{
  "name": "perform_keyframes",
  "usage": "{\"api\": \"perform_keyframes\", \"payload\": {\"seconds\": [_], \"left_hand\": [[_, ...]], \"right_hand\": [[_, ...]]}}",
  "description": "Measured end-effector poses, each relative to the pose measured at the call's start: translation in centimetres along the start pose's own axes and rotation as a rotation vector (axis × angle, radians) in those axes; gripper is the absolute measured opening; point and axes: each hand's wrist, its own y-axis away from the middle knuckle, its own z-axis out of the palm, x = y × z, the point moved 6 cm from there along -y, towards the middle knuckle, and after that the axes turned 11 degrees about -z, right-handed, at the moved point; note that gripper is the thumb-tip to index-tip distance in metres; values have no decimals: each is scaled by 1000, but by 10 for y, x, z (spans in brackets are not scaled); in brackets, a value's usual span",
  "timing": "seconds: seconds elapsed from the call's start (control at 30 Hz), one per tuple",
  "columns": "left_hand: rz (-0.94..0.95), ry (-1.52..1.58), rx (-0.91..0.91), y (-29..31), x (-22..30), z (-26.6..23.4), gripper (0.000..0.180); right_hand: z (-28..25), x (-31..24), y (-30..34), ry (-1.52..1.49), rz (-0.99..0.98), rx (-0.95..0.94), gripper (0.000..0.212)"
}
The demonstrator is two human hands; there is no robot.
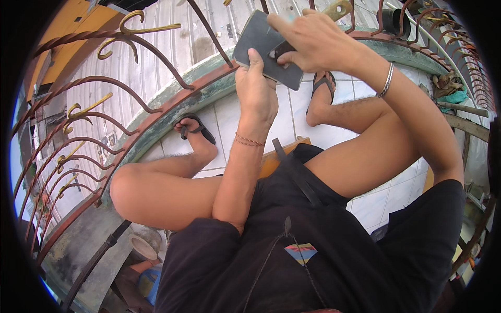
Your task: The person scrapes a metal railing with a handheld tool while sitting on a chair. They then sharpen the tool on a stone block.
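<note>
My left hand grips a flat dark grey rectangular slab by its near edge, thumb lying on the upper face. Over the slab's right part is my right hand, with its fingers bent around a tool. The tool's wooden handle, pierced by a hole at the end, sticks out beyond my knuckles at the upper right. A dark part shows under my fingers against the slab. Its working end is mostly hidden, so its exact kind is unclear.
A curved iron railing with twisted bars and gold scrolls runs along a green ledge ahead. White tiles lie under my sandalled feet. A black pot stands by the railing at the far right. Cloth and wooden pieces lie at right.
</note>
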Motion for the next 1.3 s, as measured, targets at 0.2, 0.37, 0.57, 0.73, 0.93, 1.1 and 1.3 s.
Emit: {"api": "perform_keyframes", "payload": {"seconds": [0.2,0.37,0.57,0.73,0.93,1.1,1.3], "left_hand": [[-14,-22,-7,2,1,1,39],[-37,-59,17,1,0,-3,39],[-21,-35,0,5,3,2,39],[-23,-61,-16,5,4,5,38],[-5,45,43,4,13,4,35],[300,-458,275,-3,34,-9,34],[1016,-948,386,37,82,20,34]], "right_hand": [[6,-1,0,-79,-1,-37,57],[2,-5,-2,-45,8,-89,56],[-1,3,1,-57,-6,-9,60],[2,0,3,-71,7,-42,62],[-10,23,2,-327,66,237,49],[-18,21,8,-1058,297,81,37],[-26,14,7,-1271,280,38,38]]}}
